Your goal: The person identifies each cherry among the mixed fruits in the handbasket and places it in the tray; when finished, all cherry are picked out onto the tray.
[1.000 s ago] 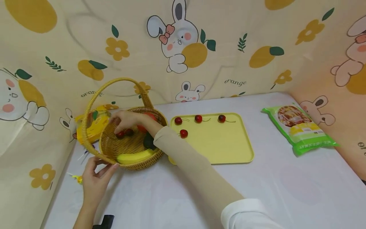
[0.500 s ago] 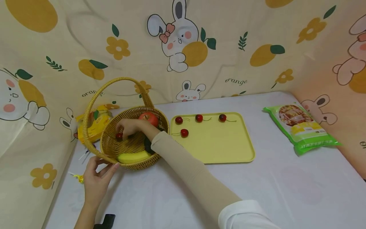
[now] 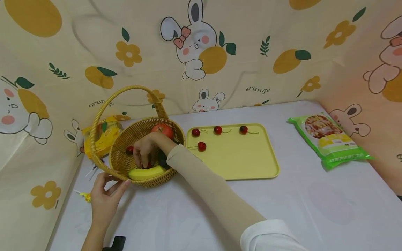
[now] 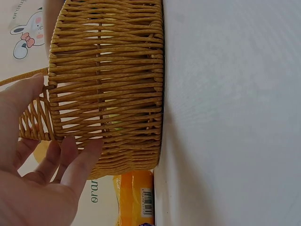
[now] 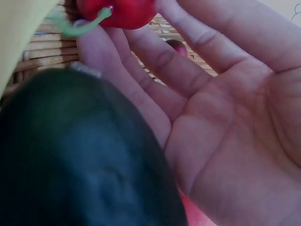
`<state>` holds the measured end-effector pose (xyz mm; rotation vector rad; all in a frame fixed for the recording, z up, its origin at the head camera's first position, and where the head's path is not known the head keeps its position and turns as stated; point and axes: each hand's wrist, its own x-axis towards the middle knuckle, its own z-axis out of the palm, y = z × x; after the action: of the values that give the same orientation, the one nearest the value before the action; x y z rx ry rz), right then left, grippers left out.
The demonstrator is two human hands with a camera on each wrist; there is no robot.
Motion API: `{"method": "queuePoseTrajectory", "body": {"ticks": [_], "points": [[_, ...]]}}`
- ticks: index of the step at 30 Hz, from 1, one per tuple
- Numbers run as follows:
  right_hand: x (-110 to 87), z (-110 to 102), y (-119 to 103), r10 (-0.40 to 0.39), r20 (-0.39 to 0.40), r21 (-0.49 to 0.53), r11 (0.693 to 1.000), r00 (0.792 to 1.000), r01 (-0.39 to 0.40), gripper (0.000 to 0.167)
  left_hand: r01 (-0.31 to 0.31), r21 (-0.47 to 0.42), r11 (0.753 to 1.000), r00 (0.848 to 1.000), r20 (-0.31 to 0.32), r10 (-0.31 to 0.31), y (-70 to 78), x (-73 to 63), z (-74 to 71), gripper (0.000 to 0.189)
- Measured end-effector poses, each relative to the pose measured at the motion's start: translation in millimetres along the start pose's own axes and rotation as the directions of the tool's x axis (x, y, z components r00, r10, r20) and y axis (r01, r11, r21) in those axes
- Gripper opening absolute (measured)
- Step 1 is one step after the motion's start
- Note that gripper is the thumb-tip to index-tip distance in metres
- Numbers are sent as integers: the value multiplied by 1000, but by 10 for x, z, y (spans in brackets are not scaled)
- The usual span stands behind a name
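Observation:
A wicker basket with a tall handle stands at the left. My left hand pinches its near-left rim where the handle joins, thumb and fingers on either side in the left wrist view. My right hand reaches down inside, its fingertips around a red cherry with a green stem. Close to that hand lie a yellow banana, a smooth dark green fruit and a red apple. Another cherry rests by the basket's left wall.
Several stemmed cherries lie on a yellow tray right of the basket. A green snack bag is at the far right. Behind the basket's left side sits a yellow package. A small yellow wrapped item lies near the left hand.
My right hand has moved within the basket from the far-left side toward the banana, uncovering the apple. The left hand has stayed on the rim.

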<state>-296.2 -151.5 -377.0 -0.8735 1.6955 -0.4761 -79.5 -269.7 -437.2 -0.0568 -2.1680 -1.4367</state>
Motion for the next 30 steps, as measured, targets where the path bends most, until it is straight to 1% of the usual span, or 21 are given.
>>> {"method": "queuePoseTrajectory", "body": {"ticks": [4,6,7,9,11,13,15,18,22,25,27,30], "points": [[-5,-8,6,-5,27,-31,999,1000,6,25,11,12,1000,1000,-8,-11,16,3,8,50],[-7,-12,11,-11,32,-31,999,999,12,25,16,15,1000,1000,-13,-15,20,5,9,50],[-13,-16,14,-28,33,-38,999,999,29,25,19,14,1000,1000,-13,-18,22,6,9,49],[-31,-31,22,-89,22,-47,995,996,90,24,22,15,1000,1000,-11,-21,28,8,6,49],[-62,-55,32,-161,4,-29,987,987,161,24,19,24,1000,1000,-8,-18,26,9,4,50],[-115,-88,43,-235,-19,-9,972,972,235,24,19,28,999,1000,-4,-18,31,10,2,50],[-184,-132,53,-288,-44,34,957,957,289,23,22,26,999,1000,-2,-22,38,13,-3,49],[-317,-208,84,-372,-77,63,924,925,377,24,23,21,999,1000,-5,-23,52,22,-7,48],[-553,-311,224,-503,-149,70,853,851,517,23,12,7,1000,1000,-11,-12,61,33,2,47],[-796,-373,417,-541,-215,102,815,813,570,24,11,6,1000,1000,-6,-11,69,36,14,47],[-977,-410,582,-534,-258,123,808,805,576,25,16,8,1000,1000,-3,-16,80,34,17,47],[-1246,-443,860,-492,-325,146,817,808,557,26,25,21,999,1000,0,-25,94,31,15,46]]}}
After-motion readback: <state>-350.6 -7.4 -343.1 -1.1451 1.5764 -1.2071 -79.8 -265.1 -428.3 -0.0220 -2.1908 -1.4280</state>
